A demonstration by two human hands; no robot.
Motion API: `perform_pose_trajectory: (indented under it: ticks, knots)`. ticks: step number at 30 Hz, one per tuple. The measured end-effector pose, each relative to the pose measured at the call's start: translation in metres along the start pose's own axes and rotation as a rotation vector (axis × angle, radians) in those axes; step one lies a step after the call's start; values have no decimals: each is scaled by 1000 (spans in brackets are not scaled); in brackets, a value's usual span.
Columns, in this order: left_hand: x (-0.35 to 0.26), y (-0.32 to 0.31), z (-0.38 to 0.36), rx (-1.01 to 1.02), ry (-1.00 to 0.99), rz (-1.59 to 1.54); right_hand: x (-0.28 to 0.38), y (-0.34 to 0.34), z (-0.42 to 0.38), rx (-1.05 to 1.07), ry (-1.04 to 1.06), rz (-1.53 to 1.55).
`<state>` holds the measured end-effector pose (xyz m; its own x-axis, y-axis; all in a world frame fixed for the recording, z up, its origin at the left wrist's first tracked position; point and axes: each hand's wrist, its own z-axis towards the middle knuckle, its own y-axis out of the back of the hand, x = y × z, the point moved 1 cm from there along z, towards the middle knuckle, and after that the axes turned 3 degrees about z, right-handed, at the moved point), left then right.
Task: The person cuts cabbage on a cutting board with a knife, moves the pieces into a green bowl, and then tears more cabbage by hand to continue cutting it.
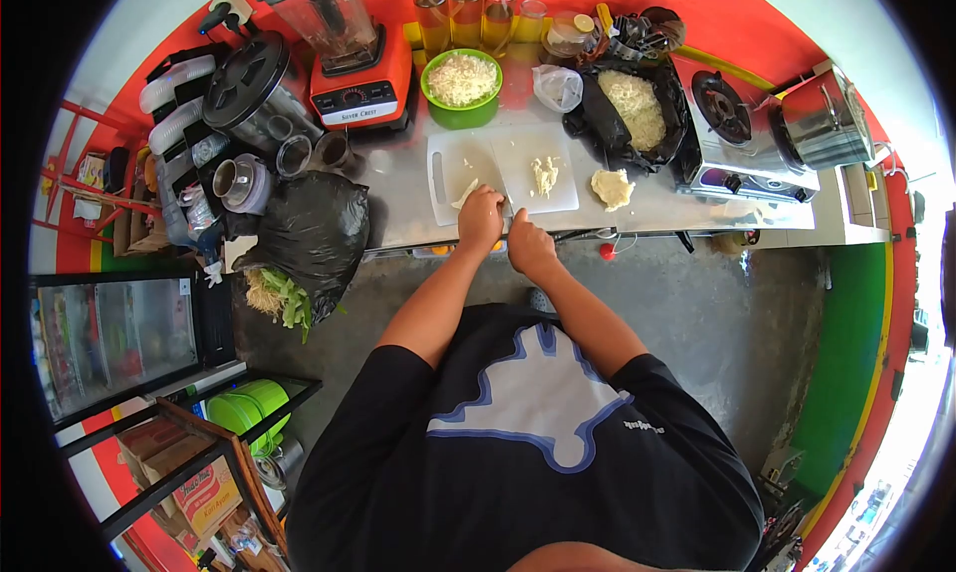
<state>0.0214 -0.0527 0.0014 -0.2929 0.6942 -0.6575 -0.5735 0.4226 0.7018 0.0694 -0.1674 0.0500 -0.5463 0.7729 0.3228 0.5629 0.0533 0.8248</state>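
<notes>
A white cutting board (553,189) lies near the front edge of the metal counter. My left hand (481,219) is closed on a pale food piece (465,194) over the board's left half. A knife (506,182) points away from me across the board, its handle in my closed right hand (531,244). Cut pale pieces (545,175) lie in a small heap to the right of the blade. Beyond the board's right edge, a larger pale chunk (612,189) rests on the counter.
Behind the board stands a green bowl (462,112) of shredded food, beside a red blender (361,92). Black bags (309,228) sit at the counter's left; another bag (637,109) of pale shreds and a stove (742,139) are at the right.
</notes>
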Motion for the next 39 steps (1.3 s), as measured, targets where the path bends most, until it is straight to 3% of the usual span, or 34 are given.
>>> perform_pose_trajectory:
  ticks: [26,39]
  knots:
    - [7,-1,7,48,9,20,6,7,2,-8,25,-106]
    - [-4,5,9,78,80,72,7,0,-3,0,-20,-11]
